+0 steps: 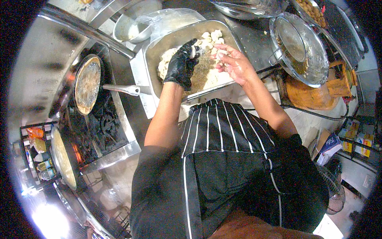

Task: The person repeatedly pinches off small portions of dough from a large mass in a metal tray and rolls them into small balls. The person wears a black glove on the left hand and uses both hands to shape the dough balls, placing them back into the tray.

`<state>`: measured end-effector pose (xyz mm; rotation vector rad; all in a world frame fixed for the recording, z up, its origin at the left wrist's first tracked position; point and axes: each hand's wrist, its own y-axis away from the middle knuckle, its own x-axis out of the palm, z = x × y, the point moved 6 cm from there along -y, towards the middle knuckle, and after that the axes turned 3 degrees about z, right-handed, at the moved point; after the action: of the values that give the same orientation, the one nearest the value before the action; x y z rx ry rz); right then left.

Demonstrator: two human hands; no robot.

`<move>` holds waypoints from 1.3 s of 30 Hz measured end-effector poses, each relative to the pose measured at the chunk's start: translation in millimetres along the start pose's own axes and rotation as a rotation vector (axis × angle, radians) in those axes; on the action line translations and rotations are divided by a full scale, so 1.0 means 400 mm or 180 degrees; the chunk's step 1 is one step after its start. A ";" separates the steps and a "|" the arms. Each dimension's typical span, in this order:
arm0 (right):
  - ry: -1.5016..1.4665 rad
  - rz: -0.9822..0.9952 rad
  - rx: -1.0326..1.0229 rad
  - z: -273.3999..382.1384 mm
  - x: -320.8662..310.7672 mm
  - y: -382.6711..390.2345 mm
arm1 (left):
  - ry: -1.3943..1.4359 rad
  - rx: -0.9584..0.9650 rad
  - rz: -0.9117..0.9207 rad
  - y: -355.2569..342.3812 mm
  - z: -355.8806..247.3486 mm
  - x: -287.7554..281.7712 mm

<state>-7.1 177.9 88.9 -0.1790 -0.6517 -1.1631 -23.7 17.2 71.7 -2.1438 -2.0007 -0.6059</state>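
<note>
Holding a small pale lump (193, 51) over the deep rectangular steel tray (155, 49), your black-gloved left hand (181, 65) curls its fingers round it. Bare right hand (235, 65): fingers loosely parted, any grip unclear. Probably placed so spills land on the whitish, knobbly lumps (215, 36).

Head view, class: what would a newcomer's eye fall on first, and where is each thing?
Probably the black-gloved left hand beside the bare right hand, both above pale lumps in a metal tray at upper centre. Below them, a black apron with white stripes fills the middle. At left, a long-handled pan sits over the stove.
</note>
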 end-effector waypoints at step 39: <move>0.4183 -0.0675 -0.2059 0.166 0.015 -0.132 | -0.2968 0.0863 0.0857 -0.135 -0.166 0.060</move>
<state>-78.1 181.7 135.3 0.1346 0.8887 -1.3730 -88.4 19.9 132.6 -2.6870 -1.8680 0.8087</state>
